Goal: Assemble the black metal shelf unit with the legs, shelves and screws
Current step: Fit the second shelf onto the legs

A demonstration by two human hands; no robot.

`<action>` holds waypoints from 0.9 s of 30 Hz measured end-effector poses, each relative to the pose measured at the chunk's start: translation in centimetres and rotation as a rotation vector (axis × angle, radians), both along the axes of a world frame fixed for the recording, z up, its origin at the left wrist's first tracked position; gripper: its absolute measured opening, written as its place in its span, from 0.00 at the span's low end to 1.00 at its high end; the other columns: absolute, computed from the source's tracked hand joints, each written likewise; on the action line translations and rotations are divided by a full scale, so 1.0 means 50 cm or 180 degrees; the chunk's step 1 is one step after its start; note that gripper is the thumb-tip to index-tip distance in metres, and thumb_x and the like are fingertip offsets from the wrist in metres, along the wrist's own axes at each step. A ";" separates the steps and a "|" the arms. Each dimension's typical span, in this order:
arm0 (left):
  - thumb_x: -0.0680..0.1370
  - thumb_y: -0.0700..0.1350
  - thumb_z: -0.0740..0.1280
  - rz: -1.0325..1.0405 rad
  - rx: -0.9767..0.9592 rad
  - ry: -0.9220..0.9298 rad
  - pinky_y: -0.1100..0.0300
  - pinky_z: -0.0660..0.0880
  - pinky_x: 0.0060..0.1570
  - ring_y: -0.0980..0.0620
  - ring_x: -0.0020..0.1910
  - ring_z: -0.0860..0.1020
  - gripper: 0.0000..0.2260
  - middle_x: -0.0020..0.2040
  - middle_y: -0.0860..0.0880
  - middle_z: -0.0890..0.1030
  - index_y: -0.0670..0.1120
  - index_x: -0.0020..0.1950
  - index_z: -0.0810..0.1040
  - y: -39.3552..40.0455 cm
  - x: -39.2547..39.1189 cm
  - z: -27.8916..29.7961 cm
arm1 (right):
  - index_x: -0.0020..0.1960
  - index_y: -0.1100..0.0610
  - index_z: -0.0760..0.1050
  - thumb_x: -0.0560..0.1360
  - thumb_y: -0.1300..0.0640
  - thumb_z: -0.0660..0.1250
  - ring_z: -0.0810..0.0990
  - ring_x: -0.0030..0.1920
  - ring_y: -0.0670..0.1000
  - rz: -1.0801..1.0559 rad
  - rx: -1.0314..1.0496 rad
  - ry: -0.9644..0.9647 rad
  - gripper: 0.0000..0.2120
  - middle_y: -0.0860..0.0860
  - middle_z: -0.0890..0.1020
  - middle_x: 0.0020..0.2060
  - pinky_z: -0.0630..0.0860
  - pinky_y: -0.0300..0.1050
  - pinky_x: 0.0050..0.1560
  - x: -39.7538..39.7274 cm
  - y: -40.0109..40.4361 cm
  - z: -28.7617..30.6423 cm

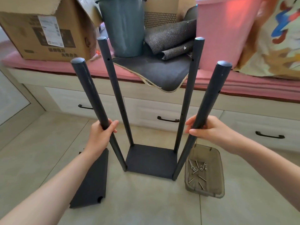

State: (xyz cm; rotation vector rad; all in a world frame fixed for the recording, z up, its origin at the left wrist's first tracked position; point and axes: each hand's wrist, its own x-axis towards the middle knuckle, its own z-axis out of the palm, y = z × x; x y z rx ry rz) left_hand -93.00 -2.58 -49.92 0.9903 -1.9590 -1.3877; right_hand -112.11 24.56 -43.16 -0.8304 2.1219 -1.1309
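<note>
- Currently: frame part-built. Bottom shelf point(150, 160) sits flat on tile floor point(146, 205), four legs standing at its corners, splaying outward toward the tops.
- L hand point(101, 133) wrapped round near-left leg point(90, 95) about mid-height; fingers curled over the tube, thumb side toward camera.
- R hand point(205, 129) grips near-right leg point(209, 101) at similar height, fingers curled round it.
- Far-left leg point(116, 93) and far-right leg point(189, 96) unheld, upright-ish. Side holes visible on both at upper and mid height; prob. mounts for the remaining shelves.
- Can't tell if bottom corners are screwed tight; joints too small to read.
- Loose shelf panel point(92, 181) lies on floor just left of frame, partly under L forearm.
- Clear plastic tray point(217, 177) just right of frame, holding screws point(197, 169) and nuts/washers; plenty left.
- Step in hand (judgement): steadying/squaring the near legs with base on, before next shelf goes in.
- Next move needs: free one hand, pick up loose panel, drop it between the four legs, line corner notches up w/ mid holes, then screws from tray.
- Risk: legs lean out, so holes may not line up w/o pulling tops inward.
- Bkgd: pink-cushioned bench w/ drawers point(168, 118), cardboard box point(43, 34), grey bin point(123, 26).
</note>
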 end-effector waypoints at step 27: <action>0.80 0.42 0.69 0.0394 -0.0015 0.0345 0.58 0.75 0.42 0.47 0.33 0.77 0.16 0.31 0.42 0.76 0.39 0.34 0.74 0.076 0.075 -0.016 | 0.43 0.58 0.80 0.74 0.65 0.71 0.83 0.49 0.54 -0.0524 0.0087 0.0307 0.03 0.56 0.84 0.42 0.81 0.53 0.54 0.023 -0.023 0.003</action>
